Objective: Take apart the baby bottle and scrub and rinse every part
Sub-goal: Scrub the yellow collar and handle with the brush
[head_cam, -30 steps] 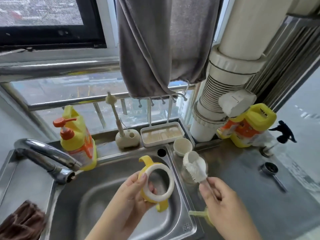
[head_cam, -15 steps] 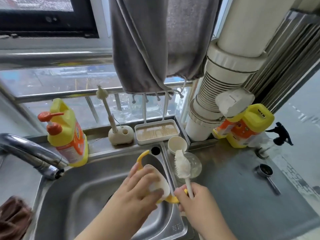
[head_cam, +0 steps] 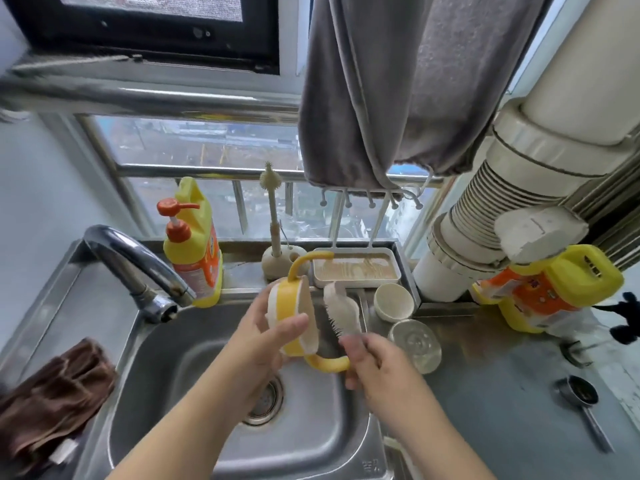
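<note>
Head view, centre of the frame: the left hand (head_cam: 263,344) has its thumb pressed across the yellow-and-cream handle collar (head_cam: 294,317), with the other fingers curled round behind it, so that's a firm grip, collar turned edge-on above the sink (head_cam: 166,358). One yellow handle arcs up toward the top, the other curls out below, just beside the right hand (head_cam: 372,358). That hand is clenched round the stem of the bottle brush (head_cam: 341,311), though blur hides exactly how the fingers lie. The brush's pale bristle head stands upright, just right of the collar's open rim and very close to it; whether bristles touch plastic, one cannot tell.

By the look of it, this is the scrubbing step for the collar, with the bottle already in pieces. Right of the basin on the steel counter (head_cam: 502,393) sit a clear dome cap (head_cam: 414,344) and, just behind it, a small cream cup (head_cam: 394,302), both apart from the hands.

The next move probably calls for tipping the bristles into the ring and working them around the inner thread while the left hand turns the collar, then a rinse. The tap (head_cam: 138,268) at middle left points into the basin, with no water visibly running, so someone will need a free hand for that. A pump bottle of detergent (head_cam: 194,247) stands behind the tap, a brown cloth (head_cam: 52,393) lies at lower left.
</note>
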A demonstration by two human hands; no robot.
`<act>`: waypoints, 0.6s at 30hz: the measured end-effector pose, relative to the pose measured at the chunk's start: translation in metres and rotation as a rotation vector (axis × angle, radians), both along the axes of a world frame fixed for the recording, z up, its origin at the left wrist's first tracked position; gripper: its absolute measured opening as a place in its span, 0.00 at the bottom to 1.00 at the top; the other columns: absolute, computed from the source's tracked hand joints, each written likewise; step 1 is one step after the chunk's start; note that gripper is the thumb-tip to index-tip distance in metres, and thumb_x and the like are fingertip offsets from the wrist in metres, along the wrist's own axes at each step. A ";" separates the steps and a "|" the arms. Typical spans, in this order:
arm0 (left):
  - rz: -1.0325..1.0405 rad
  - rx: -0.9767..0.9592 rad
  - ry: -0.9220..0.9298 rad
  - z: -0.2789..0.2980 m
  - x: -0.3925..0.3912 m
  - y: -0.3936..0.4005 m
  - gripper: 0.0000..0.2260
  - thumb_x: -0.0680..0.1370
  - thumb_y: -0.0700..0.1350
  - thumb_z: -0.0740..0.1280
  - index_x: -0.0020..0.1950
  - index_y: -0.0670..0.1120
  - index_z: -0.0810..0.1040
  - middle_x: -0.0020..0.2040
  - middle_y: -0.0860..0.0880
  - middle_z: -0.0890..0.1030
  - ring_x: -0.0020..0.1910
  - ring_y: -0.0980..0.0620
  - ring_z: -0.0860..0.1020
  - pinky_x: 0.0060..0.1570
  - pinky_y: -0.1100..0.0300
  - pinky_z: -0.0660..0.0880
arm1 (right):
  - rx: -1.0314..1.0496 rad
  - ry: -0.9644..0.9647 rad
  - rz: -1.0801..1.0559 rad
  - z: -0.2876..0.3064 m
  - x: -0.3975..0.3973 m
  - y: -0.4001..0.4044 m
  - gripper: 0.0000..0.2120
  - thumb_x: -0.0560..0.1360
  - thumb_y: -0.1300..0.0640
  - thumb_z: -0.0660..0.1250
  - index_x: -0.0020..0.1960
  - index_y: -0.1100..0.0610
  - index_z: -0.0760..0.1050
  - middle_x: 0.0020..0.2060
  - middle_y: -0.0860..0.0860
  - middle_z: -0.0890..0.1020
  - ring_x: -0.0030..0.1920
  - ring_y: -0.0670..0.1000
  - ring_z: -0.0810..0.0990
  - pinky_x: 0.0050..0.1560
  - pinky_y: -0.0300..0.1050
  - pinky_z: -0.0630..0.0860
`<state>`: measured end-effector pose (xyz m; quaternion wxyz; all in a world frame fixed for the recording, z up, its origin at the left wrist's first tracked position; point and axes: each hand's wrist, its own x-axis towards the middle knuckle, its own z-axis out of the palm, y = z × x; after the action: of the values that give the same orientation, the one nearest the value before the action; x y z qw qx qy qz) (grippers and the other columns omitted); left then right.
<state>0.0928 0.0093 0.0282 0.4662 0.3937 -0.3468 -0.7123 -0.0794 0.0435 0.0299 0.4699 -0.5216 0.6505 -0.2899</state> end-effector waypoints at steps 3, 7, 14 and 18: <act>0.008 0.022 -0.087 0.006 0.017 -0.005 0.23 0.58 0.53 0.74 0.53 0.58 0.80 0.47 0.48 0.83 0.45 0.47 0.82 0.38 0.56 0.78 | -0.143 0.207 0.154 0.017 -0.009 -0.004 0.24 0.71 0.33 0.45 0.45 0.48 0.72 0.33 0.46 0.77 0.36 0.41 0.75 0.40 0.41 0.72; -0.113 0.062 -0.117 0.012 0.027 -0.007 0.26 0.61 0.55 0.74 0.58 0.52 0.78 0.50 0.44 0.83 0.43 0.45 0.82 0.36 0.53 0.79 | -0.570 0.791 0.360 0.029 0.003 -0.026 0.08 0.78 0.45 0.60 0.49 0.46 0.76 0.41 0.44 0.79 0.43 0.47 0.79 0.38 0.44 0.72; -0.119 -0.007 -0.189 0.021 0.047 -0.009 0.23 0.62 0.55 0.74 0.56 0.52 0.80 0.50 0.41 0.82 0.43 0.41 0.81 0.37 0.51 0.79 | -0.727 0.905 0.369 0.016 0.033 -0.046 0.10 0.77 0.48 0.60 0.43 0.49 0.78 0.33 0.46 0.77 0.33 0.49 0.78 0.28 0.41 0.64; -0.048 -0.098 -0.210 0.023 0.051 -0.007 0.24 0.59 0.52 0.76 0.55 0.55 0.80 0.48 0.43 0.81 0.46 0.42 0.81 0.41 0.49 0.79 | -0.007 0.195 0.608 0.023 0.036 -0.044 0.15 0.79 0.46 0.58 0.38 0.50 0.76 0.27 0.44 0.72 0.30 0.47 0.69 0.33 0.44 0.67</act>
<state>0.1442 0.0019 0.0512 0.4286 0.4345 -0.4376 -0.6603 -0.0430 -0.0009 0.0529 0.4686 -0.7191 0.5057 -0.0870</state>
